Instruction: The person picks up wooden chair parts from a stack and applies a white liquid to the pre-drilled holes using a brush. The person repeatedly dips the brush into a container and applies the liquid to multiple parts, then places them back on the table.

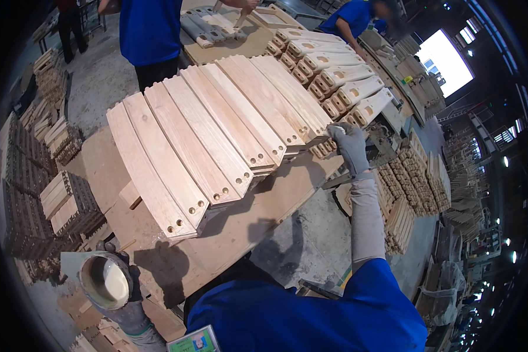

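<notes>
My left hand (135,286), in a dark grey glove, is wrapped round a round cup (87,280). Pale cream liquid lies in the cup, which tilts toward me. My right hand (349,146), in a grey glove, is at the near end of the rightmost wooden slat (296,97). Its fingers are curled at that corner; whatever they pinch is hidden. Several pale, slightly curved wooden slats (188,141) lie side by side in stacked rows, with paired round holes near their close ends. A brown worktable (234,234) bears them.
Beyond the slats at the right stand stacked wooden parts with oval cutouts (340,76). Co-workers in blue shirts (149,32) stand at the far side. Wood piles (70,202) fill the left, and more stacks (419,182) stand on the floor at the right.
</notes>
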`<state>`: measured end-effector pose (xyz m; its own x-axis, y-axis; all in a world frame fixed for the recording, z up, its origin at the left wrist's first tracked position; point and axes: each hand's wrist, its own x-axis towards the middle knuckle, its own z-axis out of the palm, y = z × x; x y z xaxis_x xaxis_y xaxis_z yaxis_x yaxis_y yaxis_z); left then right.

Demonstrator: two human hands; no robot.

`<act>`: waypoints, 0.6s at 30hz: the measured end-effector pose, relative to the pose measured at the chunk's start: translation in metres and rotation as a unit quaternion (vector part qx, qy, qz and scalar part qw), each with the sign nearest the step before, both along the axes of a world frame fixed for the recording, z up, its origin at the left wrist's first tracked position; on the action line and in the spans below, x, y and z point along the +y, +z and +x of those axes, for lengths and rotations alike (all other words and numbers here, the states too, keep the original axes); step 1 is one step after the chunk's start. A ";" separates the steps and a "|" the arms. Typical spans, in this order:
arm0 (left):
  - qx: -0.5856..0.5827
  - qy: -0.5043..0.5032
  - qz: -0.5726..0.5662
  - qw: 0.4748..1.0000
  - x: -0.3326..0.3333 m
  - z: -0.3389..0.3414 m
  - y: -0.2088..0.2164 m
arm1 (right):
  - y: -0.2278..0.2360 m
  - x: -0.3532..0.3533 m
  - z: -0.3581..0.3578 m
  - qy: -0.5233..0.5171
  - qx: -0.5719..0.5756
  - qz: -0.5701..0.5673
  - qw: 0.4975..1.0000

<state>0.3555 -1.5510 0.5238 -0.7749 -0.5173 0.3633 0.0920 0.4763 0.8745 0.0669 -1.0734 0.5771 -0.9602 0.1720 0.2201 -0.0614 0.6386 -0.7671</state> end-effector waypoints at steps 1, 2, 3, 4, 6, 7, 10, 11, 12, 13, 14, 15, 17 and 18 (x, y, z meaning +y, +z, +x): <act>-0.003 -0.011 -0.022 1.000 0.000 -0.001 0.002 | 0.002 -0.002 -0.001 -0.007 -0.008 0.027 1.000; 0.009 0.005 -0.015 1.000 0.003 -0.002 0.003 | 0.003 -0.003 -0.001 -0.014 -0.016 0.054 0.998; 0.021 0.020 -0.008 1.000 0.007 -0.005 0.006 | 0.005 -0.003 -0.001 -0.018 -0.022 0.056 0.998; 0.034 0.035 -0.002 0.999 0.012 -0.008 0.009 | 0.006 -0.002 -0.002 -0.023 -0.027 0.058 0.998; 0.038 0.042 -0.017 0.998 0.018 -0.011 0.014 | 0.006 0.000 -0.003 -0.023 -0.027 0.051 0.998; 0.041 0.045 -0.024 0.998 0.020 -0.012 0.017 | 0.006 0.001 -0.004 -0.020 -0.020 0.042 0.999; 0.024 0.037 -0.016 0.999 0.022 -0.016 0.020 | 0.018 0.003 0.001 -0.031 -0.008 -0.012 0.999; 0.029 0.041 -0.002 0.999 0.023 -0.017 0.020 | 0.022 0.003 0.001 -0.038 -0.007 -0.035 0.999; 0.033 0.046 0.011 0.998 0.024 -0.017 0.020 | 0.023 0.007 0.000 -0.037 -0.017 -0.038 0.998; 0.038 0.048 0.025 0.998 0.026 -0.017 0.019 | 0.019 0.015 -0.003 -0.029 -0.009 -0.023 0.999; 0.033 0.050 0.008 0.998 0.027 -0.016 0.020 | 0.011 0.024 -0.007 -0.021 -0.002 -0.009 1.000; 0.027 0.052 -0.009 0.998 0.027 -0.015 0.021 | 0.006 0.031 -0.010 -0.013 0.005 0.006 1.000; 0.014 0.059 -0.043 0.997 0.027 -0.012 0.020 | 0.008 0.025 -0.012 -0.010 -0.010 0.008 1.000; 0.008 0.062 -0.058 0.996 0.026 -0.012 0.017 | 0.008 0.023 -0.013 -0.009 -0.018 0.009 1.000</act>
<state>0.3436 -1.5251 0.5412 -0.7015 -0.5622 0.4380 0.0401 0.5824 0.8119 0.0543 -1.0509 0.5851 -0.9642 0.1862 0.1887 -0.0218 0.6537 -0.7565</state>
